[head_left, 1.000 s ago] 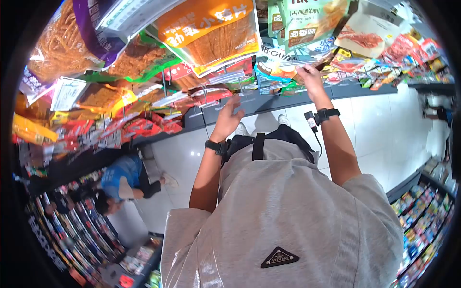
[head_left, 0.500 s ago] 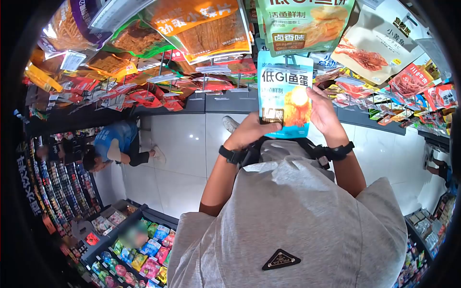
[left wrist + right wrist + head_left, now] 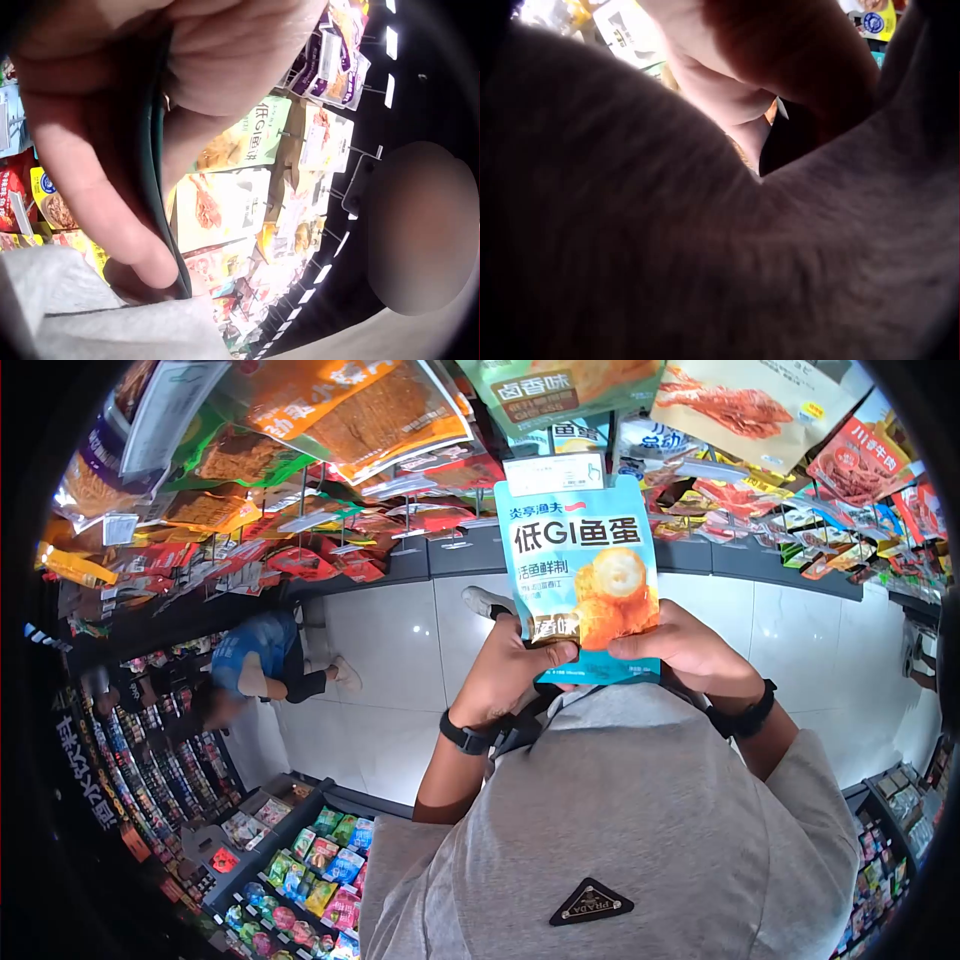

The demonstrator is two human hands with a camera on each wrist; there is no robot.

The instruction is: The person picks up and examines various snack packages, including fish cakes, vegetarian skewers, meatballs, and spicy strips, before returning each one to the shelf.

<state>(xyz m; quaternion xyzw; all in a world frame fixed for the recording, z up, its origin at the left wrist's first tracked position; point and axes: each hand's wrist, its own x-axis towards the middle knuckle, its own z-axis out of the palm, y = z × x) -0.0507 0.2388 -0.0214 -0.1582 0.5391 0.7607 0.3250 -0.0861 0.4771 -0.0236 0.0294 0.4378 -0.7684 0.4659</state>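
Observation:
A light blue snack pouch (image 3: 590, 580) with orange fish balls pictured on it stands face-up toward the head camera, in front of the chest. My left hand (image 3: 503, 672) grips its lower left corner, thumb across the front. On the lower right, my right hand (image 3: 695, 650) holds it the same way, thumb on the printed face. The left wrist view shows the pouch edge-on as a dark green edge (image 3: 154, 157), with fingers curled around it. In the right wrist view, dark cloth hides most of the hand (image 3: 780, 45).
Hanging snack bags fill the rack ahead, among them an orange bag (image 3: 350, 420), a green pouch (image 3: 560, 390) and a beige pouch (image 3: 750, 410). A white price tag (image 3: 555, 473) overlaps the pouch's top. A person in blue (image 3: 255, 655) is at the left, near a bin of colourful packets (image 3: 320, 860).
The right hand was at the rack, then brought the blue pouch down toward the body. The left hand came in and took its other side; the right hand shifted to the lower corner.

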